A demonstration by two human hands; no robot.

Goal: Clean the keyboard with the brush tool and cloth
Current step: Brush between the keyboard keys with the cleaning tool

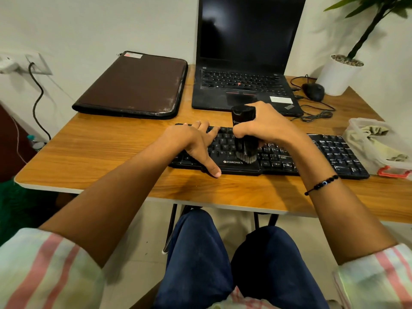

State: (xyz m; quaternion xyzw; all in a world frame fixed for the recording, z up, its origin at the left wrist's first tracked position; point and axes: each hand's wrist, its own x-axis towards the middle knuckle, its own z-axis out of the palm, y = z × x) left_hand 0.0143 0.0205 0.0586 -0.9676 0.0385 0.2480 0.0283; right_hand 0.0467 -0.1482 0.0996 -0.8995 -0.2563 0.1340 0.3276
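Note:
A black Zebronics keyboard (334, 152) lies across the front of the wooden table. My right hand (265, 126) grips a black cylindrical brush tool (244, 130) upright, its grey bristles pressed on the keys near the space bar. My left hand (196, 141) lies flat on the keyboard's left part, fingers spread over the keys and the thumb at the front edge. A pale cloth (374, 132) lies crumpled inside a clear plastic box at the right.
An open black laptop (240, 85) stands behind the keyboard, a brown sleeve (133, 85) to its left. A black mouse (314, 91) with cable and a white plant pot (336, 74) sit at the back right. The plastic box (392, 170) touches the keyboard's right end.

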